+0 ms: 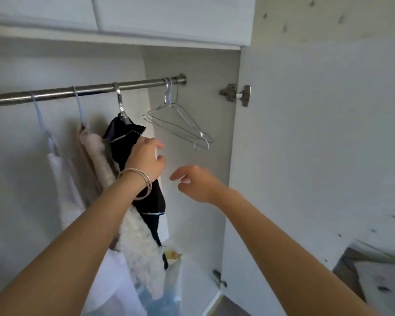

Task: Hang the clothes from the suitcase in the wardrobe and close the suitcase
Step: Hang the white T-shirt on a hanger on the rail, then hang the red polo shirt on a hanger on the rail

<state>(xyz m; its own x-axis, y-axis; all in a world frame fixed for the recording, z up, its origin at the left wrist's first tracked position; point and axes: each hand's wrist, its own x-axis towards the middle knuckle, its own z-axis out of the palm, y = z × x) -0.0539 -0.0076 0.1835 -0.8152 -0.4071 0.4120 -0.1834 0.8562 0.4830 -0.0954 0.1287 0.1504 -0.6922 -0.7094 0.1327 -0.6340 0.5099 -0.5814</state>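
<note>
Clothes hang from the rail (84,90) of the wardrobe (192,71), all left of its middle stretch: a black garment (123,142) on a shiny hanger (119,99), a fluffy cream one (114,185) just left of it, and a white one (62,179) further left along the rail. The left hand (146,159) rests against the black garment below the rail, fingers curled over the cloth; whether its grip truly pinches the fabric is hard to tell, since the fingertips are hidden behind the hand. Thin bracelets (141,181) circle that wrist. The right hand (195,182) hovers in open air below the rail's right end, grip apart, fingers loosely bent and holding nothing.

Bare wire hangers (180,124) hang at the rail's right end, close to its wall bracket; their number is unclear because the wires overlap. Beneath the rail, the garments' lower ends blur into pale cloth and a bluish clear bag (162,299), cut off by the bottom edge. The rail's left part runs out of view. Room stays open between the black garment and the side wall. The open door (306,156) with its hinge (236,95) stands right of the rail.
</note>
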